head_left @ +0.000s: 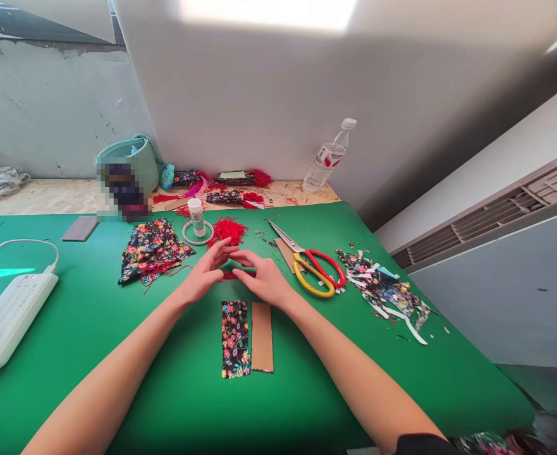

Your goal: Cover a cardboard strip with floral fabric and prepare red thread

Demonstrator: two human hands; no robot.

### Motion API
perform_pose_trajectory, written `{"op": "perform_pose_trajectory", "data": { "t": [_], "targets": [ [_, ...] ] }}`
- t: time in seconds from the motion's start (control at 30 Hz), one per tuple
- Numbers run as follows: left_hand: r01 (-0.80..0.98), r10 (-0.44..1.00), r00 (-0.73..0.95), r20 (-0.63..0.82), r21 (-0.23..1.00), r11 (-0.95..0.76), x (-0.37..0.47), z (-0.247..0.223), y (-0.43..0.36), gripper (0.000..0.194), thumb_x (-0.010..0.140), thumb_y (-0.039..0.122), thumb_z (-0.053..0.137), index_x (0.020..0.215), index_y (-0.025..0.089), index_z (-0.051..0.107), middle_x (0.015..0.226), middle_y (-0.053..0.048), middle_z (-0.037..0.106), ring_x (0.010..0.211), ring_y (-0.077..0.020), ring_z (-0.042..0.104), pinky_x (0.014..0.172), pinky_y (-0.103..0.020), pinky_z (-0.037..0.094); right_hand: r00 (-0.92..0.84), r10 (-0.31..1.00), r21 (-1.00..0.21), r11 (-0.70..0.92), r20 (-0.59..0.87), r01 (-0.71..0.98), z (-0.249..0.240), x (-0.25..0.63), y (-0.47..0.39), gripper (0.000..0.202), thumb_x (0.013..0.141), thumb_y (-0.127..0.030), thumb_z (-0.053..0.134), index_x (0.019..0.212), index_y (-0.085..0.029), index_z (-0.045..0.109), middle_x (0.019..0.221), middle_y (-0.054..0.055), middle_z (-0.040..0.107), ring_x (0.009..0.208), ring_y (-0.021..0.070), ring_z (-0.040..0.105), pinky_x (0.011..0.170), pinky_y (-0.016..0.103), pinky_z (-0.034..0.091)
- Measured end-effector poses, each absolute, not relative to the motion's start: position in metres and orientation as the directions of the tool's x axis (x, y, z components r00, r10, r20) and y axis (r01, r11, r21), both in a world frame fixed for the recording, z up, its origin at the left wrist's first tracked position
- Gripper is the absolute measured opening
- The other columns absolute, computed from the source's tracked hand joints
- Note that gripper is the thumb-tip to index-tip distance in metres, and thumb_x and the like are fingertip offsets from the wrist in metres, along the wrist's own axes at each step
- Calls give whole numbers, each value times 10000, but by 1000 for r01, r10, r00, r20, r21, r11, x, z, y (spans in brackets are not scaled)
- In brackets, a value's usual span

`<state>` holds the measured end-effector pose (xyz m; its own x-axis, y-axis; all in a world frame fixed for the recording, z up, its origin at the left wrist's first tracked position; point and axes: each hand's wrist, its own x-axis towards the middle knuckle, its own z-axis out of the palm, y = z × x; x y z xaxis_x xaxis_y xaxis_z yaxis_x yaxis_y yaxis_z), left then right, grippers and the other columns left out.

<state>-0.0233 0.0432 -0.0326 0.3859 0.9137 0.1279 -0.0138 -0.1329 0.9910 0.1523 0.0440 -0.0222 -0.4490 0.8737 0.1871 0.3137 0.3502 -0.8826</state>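
Observation:
My left hand [205,272] and my right hand [263,279] arch toward each other just above the table, fingertips almost meeting. Both have the thumb apart from the fingers. Between the thumb tips shows a short red strip [229,275], perhaps thread; I see no clear grip on it, and its ends are hidden. Nearer to me lie a floral fabric strip [235,341] and a tan card strip [262,338], side by side. Behind my fingers is a heap of red thread [231,230]. Scissors [309,262] with one red and one yellow handle lie right of my right hand.
Folded floral cloth [152,249], a glue stick [196,218] and a white ring [187,239] sit left of the thread. Fabric scraps [387,287] lie right. Several tasselled floral pieces [226,198], a teal basket [148,161] and a bottle [328,158] stand behind. A power strip [22,316] is left.

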Motion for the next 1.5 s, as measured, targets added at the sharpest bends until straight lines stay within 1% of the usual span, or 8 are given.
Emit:
{"op": "perform_pose_trajectory", "data": {
  "t": [0.13, 0.4, 0.53, 0.7, 1.07, 1.27, 1.37, 1.5],
  "targets": [
    [-35, 915, 378, 144, 989, -142, -23, -38, 48, 775, 569, 139, 446, 1338, 185, 362, 1350, -116, 499, 1276, -240, 437, 1092, -451, 316, -425, 883, -881, 352, 201, 315, -22, 154, 44, 269, 814, -148, 560, 1074, -208, 592, 1111, 61, 685, 1067, 183, 633, 921, 353, 535],
    [21, 943, 301, 143, 987, -156, -24, -41, 51, 709, 581, 105, 440, 1285, 154, 380, 1342, -143, 502, 1285, -225, 433, 1106, -431, 307, -383, 892, -878, 367, 240, 306, -16, 156, 42, 213, 821, -169, 545, 998, -218, 653, 1005, 27, 723, 945, 182, 685, 862, 353, 562],
    [93, 953, 259, 157, 978, -187, -24, -42, 51, 677, 601, 90, 438, 1275, 144, 403, 1344, -150, 499, 1279, -223, 442, 1104, -430, 315, -351, 893, -869, 393, 282, 301, -14, 157, 40, 166, 822, -188, 564, 942, -216, 675, 975, 25, 734, 913, 186, 694, 861, 344, 560],
    [189, 956, 215, 201, 952, -243, -26, -46, 55, 634, 646, 91, 448, 1278, 133, 428, 1339, -147, 504, 1263, -219, 462, 1103, -422, 323, -332, 886, -857, 424, 325, 294, -11, 158, 37, 169, 826, -226, 575, 951, -242, 688, 969, 4, 736, 894, 190, 697, 836, 338, 571],
    [271, 964, 169, 207, 930, -248, -31, -51, 59, 604, 674, 112, 461, 1278, 124, 449, 1319, -143, 527, 1247, -219, 481, 1095, -419, 341, -222, 866, -856, 488, 449, 172, -2, 163, 32, 161, 834, -210, 588, 959, -231, 687, 1012, 16, 726, 937, 191, 687, 885, 343, 564],
    [336, 966, 157, 205, 909, -247, -34, -49, 60, 603, 696, 125, 459, 1299, 98, 464, 1352, -142, 505, 1260, -221, 468, 1099, -396, 337, -200, 872, -885, 463, 447, 38, 0, 166, 32, 141, 823, -250, 621, 952, -237, 675, 1011, 24, 727, 959, 202, 680, 902, 370, 555],
    [458, 957, 121, 263, 841, -289, -35, -44, 59, 477, 770, 156, 466, 1240, 137, 548, 1260, -103, 591, 1183, -213, 538, 1058, -387, 386, -198, 880, -900, 433, 432, -43, 2, 166, 32, 128, 802, -271, 655, 922, -231, 676, 963, 26, 737, 921, 201, 691, 869, 365, 567],
    [622, 925, 60, 375, 711, -329, -35, -35, 55, 263, 828, 202, 525, 1042, 202, 678, 1001, -52, 698, 971, -200, 617, 908, -373, 468, -218, 893, -919, 384, 393, -86, 3, 165, 32, 101, 789, -277, 673, 873, -220, 676, 902, 32, 743, 860, 196, 702, 807, 356, 582]
  ]
}}
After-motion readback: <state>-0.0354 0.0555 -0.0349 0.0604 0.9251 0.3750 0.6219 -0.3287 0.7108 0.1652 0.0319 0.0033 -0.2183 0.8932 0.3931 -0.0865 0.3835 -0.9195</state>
